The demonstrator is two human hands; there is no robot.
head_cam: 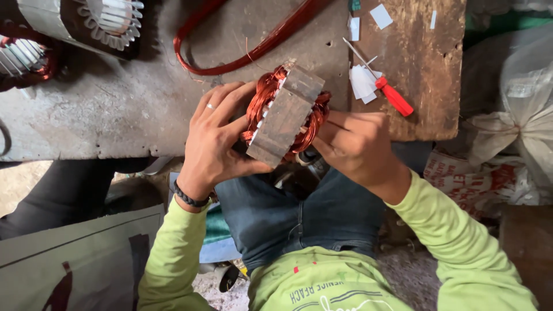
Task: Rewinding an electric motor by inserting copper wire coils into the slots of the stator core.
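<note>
Gripping a motor stator [286, 115] from both sides, the person holds it above the lap, at the near edge of the grey desk [115, 109]. The stator is a stack of dull metal plates with copper wire windings bulging from both ends, and it sits tilted, one flat side turned up toward the camera.

The left hand [216, 141] is closed around the stator's left side: its thumb presses along the lower edge of the plate stack and its fingers curl over the copper coils at the top. A ring shows on one finger, and a dark braided band circles the wrist below. The right hand [354, 144] clasps the stator's right side, fingers tucked against the windings there; the fingertips are hidden behind the stack.

Beyond the stator, a long loop of red-brown wire [242, 49] lies on the desk. To the stator's upper right, a worn wooden board [420, 75] carries a screwdriver with a red handle [394, 97], resting on small white paper slips [362, 82]. Far to the stator's upper left, another stator core [112, 20] with bare slots sits at the desk's edge. To the right of the stator, well apart from it, stand pale plastic sacks [518, 109]. Below it are blue jeans and yellow-green sleeves.
</note>
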